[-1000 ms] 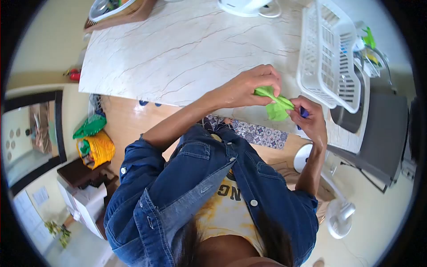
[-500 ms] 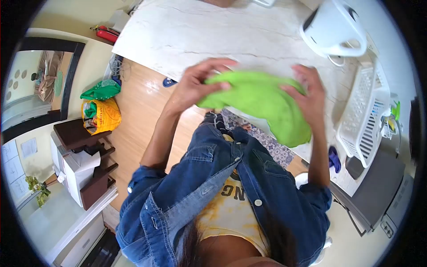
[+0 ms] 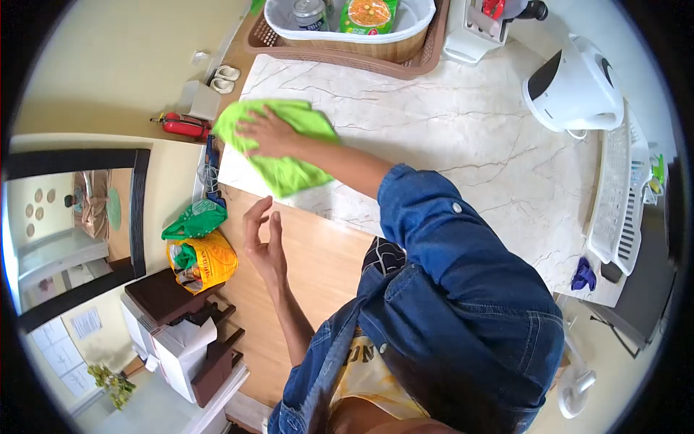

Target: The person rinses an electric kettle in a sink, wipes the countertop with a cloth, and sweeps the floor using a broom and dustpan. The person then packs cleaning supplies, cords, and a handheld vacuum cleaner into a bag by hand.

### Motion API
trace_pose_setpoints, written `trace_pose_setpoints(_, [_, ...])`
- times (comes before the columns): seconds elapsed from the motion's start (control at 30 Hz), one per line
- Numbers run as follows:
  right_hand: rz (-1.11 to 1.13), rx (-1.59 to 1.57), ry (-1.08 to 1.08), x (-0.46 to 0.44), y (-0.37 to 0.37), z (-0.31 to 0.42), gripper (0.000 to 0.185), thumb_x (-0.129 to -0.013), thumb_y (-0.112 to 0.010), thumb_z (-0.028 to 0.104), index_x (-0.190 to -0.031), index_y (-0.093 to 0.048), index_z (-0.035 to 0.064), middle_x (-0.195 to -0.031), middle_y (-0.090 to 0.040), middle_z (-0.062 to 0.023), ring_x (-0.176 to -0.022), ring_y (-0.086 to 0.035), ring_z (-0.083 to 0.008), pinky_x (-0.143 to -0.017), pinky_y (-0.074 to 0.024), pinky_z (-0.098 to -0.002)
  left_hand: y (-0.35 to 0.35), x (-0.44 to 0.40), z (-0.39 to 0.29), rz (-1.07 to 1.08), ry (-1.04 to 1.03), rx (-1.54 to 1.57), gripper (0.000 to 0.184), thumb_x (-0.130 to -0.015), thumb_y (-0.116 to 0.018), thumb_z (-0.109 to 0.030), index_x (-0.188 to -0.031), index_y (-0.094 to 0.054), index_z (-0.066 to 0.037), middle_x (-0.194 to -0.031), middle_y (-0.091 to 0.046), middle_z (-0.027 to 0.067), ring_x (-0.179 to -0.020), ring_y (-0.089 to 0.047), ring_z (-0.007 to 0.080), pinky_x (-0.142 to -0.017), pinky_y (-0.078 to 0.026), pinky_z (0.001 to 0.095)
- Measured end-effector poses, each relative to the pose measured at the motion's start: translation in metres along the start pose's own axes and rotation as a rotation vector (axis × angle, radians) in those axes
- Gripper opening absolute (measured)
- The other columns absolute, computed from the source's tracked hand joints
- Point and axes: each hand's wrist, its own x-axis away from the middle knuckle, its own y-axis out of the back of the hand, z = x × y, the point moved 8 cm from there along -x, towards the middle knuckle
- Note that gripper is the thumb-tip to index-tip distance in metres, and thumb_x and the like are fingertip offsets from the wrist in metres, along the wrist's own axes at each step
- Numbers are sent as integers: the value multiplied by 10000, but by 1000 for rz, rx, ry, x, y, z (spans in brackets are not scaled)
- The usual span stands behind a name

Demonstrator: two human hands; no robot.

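Note:
The bright green cloth [image 3: 307,126] lies spread on the left end of the marble-patterned counter [image 3: 470,130]. My right hand [image 3: 269,135] is flat on top of the cloth with its fingers spread, the arm reaching across from the right. My left hand [image 3: 266,242] hovers just off the counter's front edge, below the cloth, its fingers apart and empty.
A brown basket [image 3: 405,71] stands at the back with a lined container [image 3: 361,36] in it. To the right are a white kettle [image 3: 578,90], a white rack [image 3: 614,195] and a purple item [image 3: 583,275]. Bags [image 3: 210,260] sit on the floor.
The cloth, bunched and then opened between both hands, now lies on the counter's left end. My right hand crossed leftward with it; my left hand let go and dropped below the edge.

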Motion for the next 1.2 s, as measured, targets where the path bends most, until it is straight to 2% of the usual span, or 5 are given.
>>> trace_pose_setpoints(0.4, [-203, 358, -759, 326, 181, -169, 592, -797, -374, 511, -1270, -320, 160, -1336, -271, -50, -1239, -217, -257, -998, -121, -478, -189, -22, -124, 555, -369, 351, 177, -720, -563, 24, -882, -593, -39, -862, -591, 84, -798, -545, 177, -672, -420, 255])
trace_pose_setpoints(0.6, [-395, 491, -920, 442, 236, -216, 607, -799, -441, 450, -1300, -255, 163, -1349, -244, -50, -1234, -230, -281, -990, -145, -477, -354, 89, -265, 1172, -462, 823, 446, -746, -574, -35, -1166, -428, -63, -1072, -519, 66, -939, -497, 145, -744, -421, 272])
trace_pose_setpoints(0.9, [-189, 484, -1153, 588, 279, -220, 568, -819, -374, 447, -1279, -285, 126, -1328, -275, -78, -1233, -227, -267, -999, -120, -479, -485, 96, -352, 473, -393, 773, 513, -675, -601, -48, -1124, -369, 39, -1119, -442, 169, -1030, -436, 295, -818, -389, 352])
trace_pose_setpoints(1.0, [-255, 433, -1163, 602, 298, -231, 556, -827, -357, 440, -1275, -292, 117, -1344, -246, -54, -1237, -216, -256, -997, -127, -479, -509, 106, -376, 332, -711, 555, 433, -697, -570, -42, -1064, -372, 78, -1047, -470, 225, -991, -451, 352, -780, -379, 400])
trace_pose_setpoints(1.2, [-356, 504, -1282, 628, 303, -264, 508, -842, -331, 398, -1276, -292, 136, -1336, -268, -48, -1231, -231, -257, -994, -140, -480, -546, 102, -371, 560, -648, 447, 318, -773, -475, -57, -1009, -361, 123, -846, -492, 291, -797, -481, 423, -721, -368, 415])
